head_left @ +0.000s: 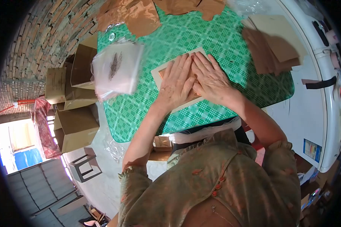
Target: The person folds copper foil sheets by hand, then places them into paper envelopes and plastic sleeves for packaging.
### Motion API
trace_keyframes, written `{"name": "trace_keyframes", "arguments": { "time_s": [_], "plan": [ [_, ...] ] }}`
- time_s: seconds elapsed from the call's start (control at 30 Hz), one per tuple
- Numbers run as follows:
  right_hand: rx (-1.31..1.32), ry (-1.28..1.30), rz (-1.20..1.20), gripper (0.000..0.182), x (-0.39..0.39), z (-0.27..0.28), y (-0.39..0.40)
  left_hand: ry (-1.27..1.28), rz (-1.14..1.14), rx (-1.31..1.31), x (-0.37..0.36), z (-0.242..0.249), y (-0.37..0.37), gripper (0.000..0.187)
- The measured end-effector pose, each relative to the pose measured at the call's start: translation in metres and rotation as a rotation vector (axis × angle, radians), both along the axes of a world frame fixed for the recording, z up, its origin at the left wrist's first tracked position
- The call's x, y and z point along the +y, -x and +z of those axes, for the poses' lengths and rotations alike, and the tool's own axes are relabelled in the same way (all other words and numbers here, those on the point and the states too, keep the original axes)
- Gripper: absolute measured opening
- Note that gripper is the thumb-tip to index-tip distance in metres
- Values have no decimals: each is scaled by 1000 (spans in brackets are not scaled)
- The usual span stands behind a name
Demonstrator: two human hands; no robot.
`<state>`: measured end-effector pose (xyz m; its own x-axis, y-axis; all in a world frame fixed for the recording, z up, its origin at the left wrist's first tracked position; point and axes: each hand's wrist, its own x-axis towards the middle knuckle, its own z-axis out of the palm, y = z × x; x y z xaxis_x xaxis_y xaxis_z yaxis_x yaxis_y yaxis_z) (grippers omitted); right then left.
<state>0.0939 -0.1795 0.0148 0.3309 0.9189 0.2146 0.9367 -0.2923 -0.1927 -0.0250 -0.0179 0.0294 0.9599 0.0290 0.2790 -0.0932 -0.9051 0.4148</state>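
Note:
Both palms press down flat, side by side, on a pale beige board (155, 77) lying on the green checked tablecloth (166, 41). My left hand (175, 83) covers the left part, its fingers stretched out and pointing away from me. Angled in from the right, my right hand (213, 80) lies with straight fingers, and the two thumbs come close together. Between and around the hands shows an orange-brown sheet (189, 97) on the board; most of it is hidden. Neither hand grips anything.
Clear plastic bags (119, 68) are stacked at the left. Brown and beige sheets (274, 41) lie at the right, beside a white appliance (310, 102). Copper-coloured pieces (142, 17) lie at the far edge. Open cardboard boxes (77, 128) stand left of the table.

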Motion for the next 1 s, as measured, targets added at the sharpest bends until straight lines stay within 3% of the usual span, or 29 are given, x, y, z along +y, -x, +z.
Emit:
{"name": "trace_keyframes", "arguments": {
  "time_s": [0.13,0.37,1.0],
  "plan": [
    [132,-86,53,71,-9,-5,-12,-129,32,-17,-3,-9,-1,66],
    [11,16,-59,63,-58,3,-27,-249,62,115,-6,-6,-3,75],
    [26,-1,45,60,-51,10,-34,-198,28,60,-7,-1,-2,79]
  ]
}}
